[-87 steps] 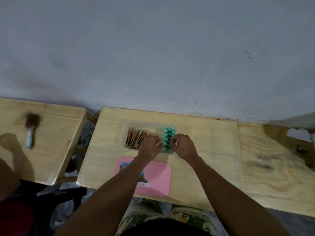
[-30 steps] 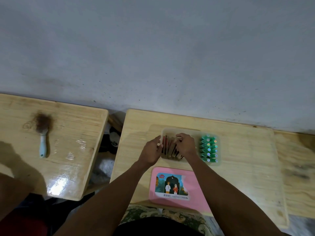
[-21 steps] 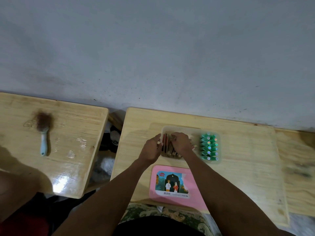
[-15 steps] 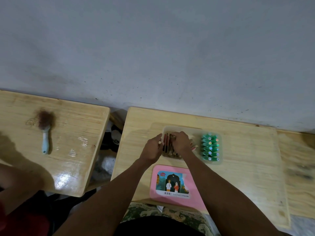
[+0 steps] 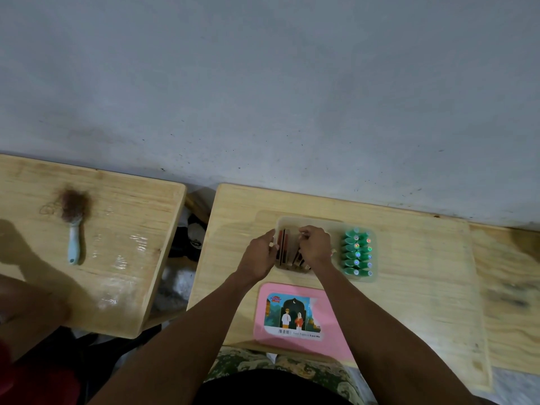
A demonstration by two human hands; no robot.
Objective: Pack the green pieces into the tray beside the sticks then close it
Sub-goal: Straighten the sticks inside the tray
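Observation:
A clear plastic tray [image 5: 330, 225] sits on the middle wooden table. Its right part holds several green pieces [image 5: 356, 254] stacked in rows. Its left part holds brown and red sticks [image 5: 283, 249] standing on edge. My left hand [image 5: 258, 257] presses against the left side of the sticks at the tray's left wall. My right hand [image 5: 315, 247] is over the sticks, fingertips pinched at their far ends, hiding the right ones. The pink lid [image 5: 301, 315] with a picture label lies flat in front of the tray.
A hairbrush [image 5: 73, 220] with a light blue handle lies on a separate wooden table [image 5: 122, 258] at the left. A gap with dark items shows between the tables. A grey wall runs behind. Another wooden surface [image 5: 511, 302] adjoins at right.
Both hands went from the green pieces to the sticks in the tray's left part. In the last second they stay there, with the right hand's fingers shifting slightly toward the far end of the sticks.

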